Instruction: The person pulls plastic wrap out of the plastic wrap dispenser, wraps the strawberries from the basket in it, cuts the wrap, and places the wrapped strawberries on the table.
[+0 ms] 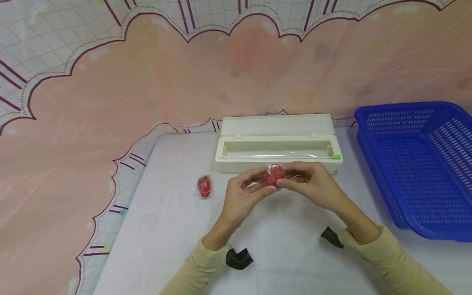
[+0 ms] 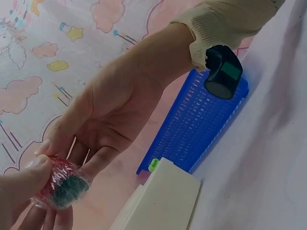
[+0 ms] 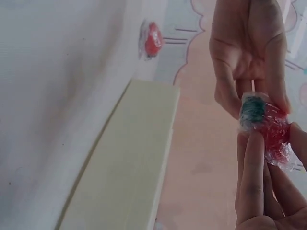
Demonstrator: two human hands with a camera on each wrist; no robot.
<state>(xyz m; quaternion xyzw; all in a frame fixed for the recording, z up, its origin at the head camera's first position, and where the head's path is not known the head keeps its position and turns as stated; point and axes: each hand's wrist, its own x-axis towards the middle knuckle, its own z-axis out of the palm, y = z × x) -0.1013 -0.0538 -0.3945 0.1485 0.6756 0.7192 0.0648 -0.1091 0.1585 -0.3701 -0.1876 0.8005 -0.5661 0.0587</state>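
Observation:
A strawberry wrapped in clear film (image 1: pixel 274 175) is held up between both hands, in front of the white cling-film dispenser (image 1: pixel 236 166). My left hand (image 1: pixel 239 198) pinches it from the left, thumb below and fingers behind. From the other side my right hand (image 1: pixel 321 186) grips it, with the thumb across its front. The wrist views show its red body (image 2: pixel 56 173) and green top (image 3: pixel 252 109) under crinkled film. A second wrapped strawberry (image 1: pixel 204 187) lies on the table to the left of my left hand.
The dispenser's lid (image 1: pixel 276 125) stands raised, with film inside and a green slider (image 1: pixel 335 157) at its right end. A blue plastic basket (image 1: pixel 400 205) sits at the right. Patterned cloth (image 1: pixel 184 82) hangs behind the white table (image 1: pixel 162 237).

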